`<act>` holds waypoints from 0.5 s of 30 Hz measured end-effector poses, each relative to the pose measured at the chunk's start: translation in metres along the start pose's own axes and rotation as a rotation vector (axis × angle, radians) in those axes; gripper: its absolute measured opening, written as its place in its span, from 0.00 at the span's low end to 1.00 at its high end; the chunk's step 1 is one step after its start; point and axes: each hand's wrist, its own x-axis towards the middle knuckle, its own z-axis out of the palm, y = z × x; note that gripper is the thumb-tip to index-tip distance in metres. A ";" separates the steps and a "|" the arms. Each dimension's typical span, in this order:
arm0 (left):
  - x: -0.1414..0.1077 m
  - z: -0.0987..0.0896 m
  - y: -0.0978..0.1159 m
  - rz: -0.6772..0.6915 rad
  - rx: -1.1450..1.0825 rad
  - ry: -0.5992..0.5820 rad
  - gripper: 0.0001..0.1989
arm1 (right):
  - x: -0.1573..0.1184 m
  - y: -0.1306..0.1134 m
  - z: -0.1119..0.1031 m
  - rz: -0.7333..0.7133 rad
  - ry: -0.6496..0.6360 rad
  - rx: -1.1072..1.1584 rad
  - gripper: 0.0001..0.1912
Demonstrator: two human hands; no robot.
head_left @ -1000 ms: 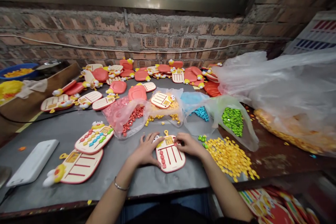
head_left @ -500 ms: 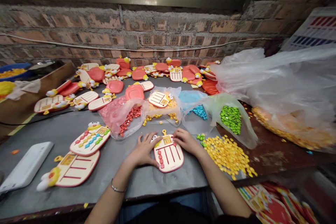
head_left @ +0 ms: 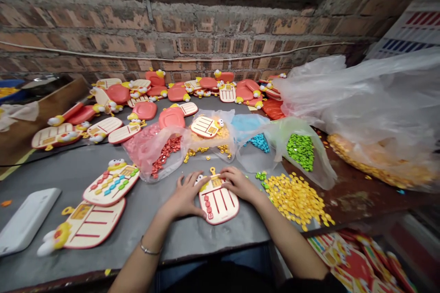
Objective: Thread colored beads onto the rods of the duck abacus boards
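A cream board with a red rim (head_left: 225, 204) lies on the grey table in front of me, its yellow ring pointing away. Several red beads (head_left: 208, 207) fill its leftmost slot; the other slots look bare. My left hand (head_left: 185, 194) grips the board's left side, thumb near the lower red beads and fingers at the duck head. My right hand (head_left: 239, 183) is over the board's upper right, its fingertips pressed together by the yellow panel; anything between them is hidden. Beyond the hands are bags of red beads (head_left: 167, 155), yellow beads (head_left: 223, 150), blue beads (head_left: 257, 142) and green beads (head_left: 300, 151).
Loose yellow beads (head_left: 295, 197) spread right of my right forearm. At left lie a board with coloured beads (head_left: 112, 185), a bare-slotted board (head_left: 98, 224) and a white device (head_left: 29, 219). More boards line the brick wall. A large plastic bag (head_left: 378, 119) stands at right.
My right fingertips have moved slightly left, from the board's upper right edge toward the yellow panel. The left hand still holds the board. The camera view has tilted down a little.
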 end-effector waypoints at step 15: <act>0.001 0.001 0.000 0.007 0.020 -0.009 0.54 | -0.001 0.003 0.010 -0.048 0.010 -0.308 0.07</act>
